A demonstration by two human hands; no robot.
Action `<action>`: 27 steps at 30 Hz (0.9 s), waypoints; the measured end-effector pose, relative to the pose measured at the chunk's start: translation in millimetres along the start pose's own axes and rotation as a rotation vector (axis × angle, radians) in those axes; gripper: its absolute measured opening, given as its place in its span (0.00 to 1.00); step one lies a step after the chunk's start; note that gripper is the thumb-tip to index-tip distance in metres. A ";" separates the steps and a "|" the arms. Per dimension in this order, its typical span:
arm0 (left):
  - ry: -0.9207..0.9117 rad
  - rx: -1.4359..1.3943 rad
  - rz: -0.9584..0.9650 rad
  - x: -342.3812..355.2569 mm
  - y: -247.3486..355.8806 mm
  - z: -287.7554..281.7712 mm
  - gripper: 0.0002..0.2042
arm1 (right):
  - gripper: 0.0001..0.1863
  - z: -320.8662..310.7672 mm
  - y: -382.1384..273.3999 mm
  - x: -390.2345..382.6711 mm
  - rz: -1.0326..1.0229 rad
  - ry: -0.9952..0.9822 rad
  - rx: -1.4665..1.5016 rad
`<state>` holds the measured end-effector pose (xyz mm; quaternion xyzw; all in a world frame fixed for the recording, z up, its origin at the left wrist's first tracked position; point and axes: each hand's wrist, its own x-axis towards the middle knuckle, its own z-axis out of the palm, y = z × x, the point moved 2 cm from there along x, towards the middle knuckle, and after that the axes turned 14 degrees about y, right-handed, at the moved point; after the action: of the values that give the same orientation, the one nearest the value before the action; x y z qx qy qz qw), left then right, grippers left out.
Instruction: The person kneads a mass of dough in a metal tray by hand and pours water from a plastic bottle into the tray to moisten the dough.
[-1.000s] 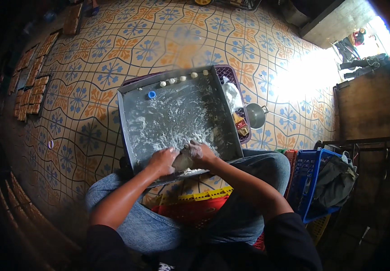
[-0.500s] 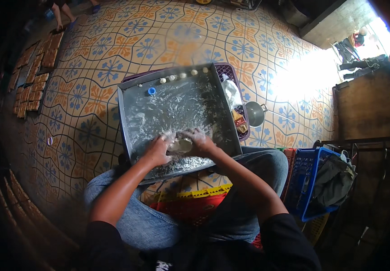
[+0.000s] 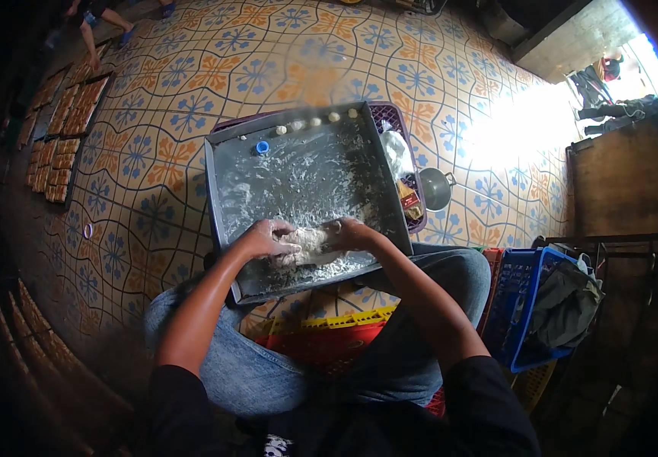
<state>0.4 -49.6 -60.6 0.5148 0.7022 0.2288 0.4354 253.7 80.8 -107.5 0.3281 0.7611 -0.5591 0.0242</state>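
Floured metal tray [image 3: 226,190]: soft, sticky-looking dough lump [image 3: 310,242] clamped between left hand [image 3: 262,238] and right hand [image 3: 352,232] fingers, best cupped underneath.

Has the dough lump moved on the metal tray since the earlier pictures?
Cannot tell. The dough lump lies between both hands near the metal tray's near edge, as one second ago; the half-second picture may show it slightly farther in.

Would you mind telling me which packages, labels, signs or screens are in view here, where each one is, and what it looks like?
Clear plastic bag: right of the floured metal tray, on the purple crate; crumpled, whitish.
Small packets: just below that bag, at the tray's right edge; red and yellow, too small to detail.
Blue bottle cap: tray's far left corner; round.
No signs or screens show.
Both hands, left and right, press a dough lump.
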 end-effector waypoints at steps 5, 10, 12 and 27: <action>0.294 0.286 0.210 -14.7 15.6 -3.9 0.43 | 0.44 -35.8 -58.8 -16.5 -0.146 0.612 -0.510; 0.081 0.630 0.387 -30.3 -9.2 28.1 0.60 | 0.56 -20.0 -51.4 -37.9 -0.213 0.440 -0.938; 0.032 0.676 0.383 -24.8 2.1 39.9 0.61 | 0.58 -21.5 -19.2 -48.2 -0.116 0.451 -0.886; 0.210 0.722 0.124 -22.4 -7.5 3.3 0.80 | 0.24 50.9 -3.5 -71.9 -0.018 0.336 -0.717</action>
<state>1.3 -73.4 -59.7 0.6504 0.7459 0.0441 0.1367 291.4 2.2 -94.6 0.3790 0.9042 -0.1969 0.0076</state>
